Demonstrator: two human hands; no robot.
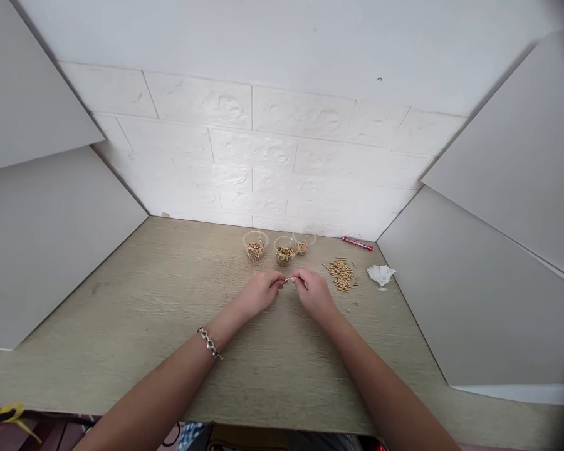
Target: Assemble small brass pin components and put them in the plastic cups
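Observation:
My left hand [263,291] and my right hand [312,293] meet above the middle of the table, fingertips nearly touching. Both are closed in a pinch on a small, thin gold-coloured rod [286,280]; its exact kind is too small to make out. Just beyond the hands stand a clear cup of tiny brass-coloured parts [286,251], a second clear cup with gold-coloured pieces [255,246] to its left and a third clear cup [304,240] behind. Right of my right hand lies a pile of thin gold-coloured rods [341,274].
A red pen-like stick [358,243] and a crumpled white tissue [380,274] lie at the right, with small scraps [355,303] nearby. Fine specks are scattered left of the hands on the wooden table [136,300]. Grey panels [498,282] and a white wall enclose it.

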